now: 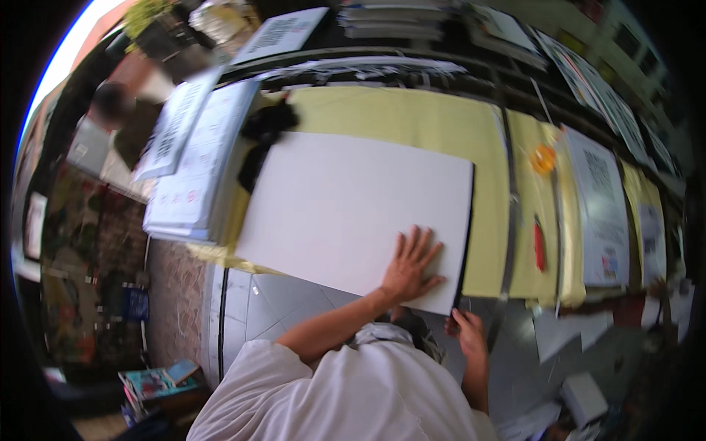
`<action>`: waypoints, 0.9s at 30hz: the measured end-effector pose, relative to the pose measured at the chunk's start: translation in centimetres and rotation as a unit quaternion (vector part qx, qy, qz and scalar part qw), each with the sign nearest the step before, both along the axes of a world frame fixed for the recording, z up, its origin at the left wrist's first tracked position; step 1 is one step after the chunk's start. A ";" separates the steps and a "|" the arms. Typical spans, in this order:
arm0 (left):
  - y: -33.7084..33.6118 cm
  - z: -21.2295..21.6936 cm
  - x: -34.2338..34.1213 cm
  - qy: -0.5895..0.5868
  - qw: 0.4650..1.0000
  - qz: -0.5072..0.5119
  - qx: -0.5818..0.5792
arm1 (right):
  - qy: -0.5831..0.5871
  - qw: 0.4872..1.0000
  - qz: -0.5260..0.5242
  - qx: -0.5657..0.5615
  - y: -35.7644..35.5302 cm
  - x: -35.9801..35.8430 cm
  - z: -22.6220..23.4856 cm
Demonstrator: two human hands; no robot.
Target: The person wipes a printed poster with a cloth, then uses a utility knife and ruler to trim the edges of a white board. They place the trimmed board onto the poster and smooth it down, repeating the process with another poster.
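A large white board (353, 198) lies on a yellow-covered table (412, 110). My left hand (413, 266) rests flat on it near its lower right, fingers spread, palm down. Along the board's right side runs a thin black strip (466, 235), which could be edging or tape. At the near right corner my right hand (468, 332) has its thumb and fingers closed on the lower end of this strip. Some of the right fingers are hidden.
Left of the board stands a stack of printed white sheets (197, 158), with a black cloth-like thing (276, 121) beside it. To the right lie a red cutter-like tool (539, 246), an orange tape roll (543, 159) and more printed sheets (599, 206). A blurred person (140, 125) is at far left.
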State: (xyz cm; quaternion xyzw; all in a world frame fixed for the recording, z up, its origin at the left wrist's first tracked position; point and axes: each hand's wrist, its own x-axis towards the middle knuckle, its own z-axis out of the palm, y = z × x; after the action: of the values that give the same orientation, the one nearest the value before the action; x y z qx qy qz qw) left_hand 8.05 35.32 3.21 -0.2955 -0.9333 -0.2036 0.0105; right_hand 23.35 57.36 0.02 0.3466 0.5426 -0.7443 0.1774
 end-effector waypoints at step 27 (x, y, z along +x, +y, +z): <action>-1.0 0.6 0.2 -0.019 1.000 0.003 0.021 | 0.383 0.918 -0.041 -0.091 12.9 -31.9 22.2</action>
State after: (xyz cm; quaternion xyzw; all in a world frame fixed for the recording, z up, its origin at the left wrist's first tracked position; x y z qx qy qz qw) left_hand 8.27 34.31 3.84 -0.2889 -0.9297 -0.2285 -0.0008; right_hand -8.55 70.29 22.20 0.0392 0.4842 -0.8730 -0.0442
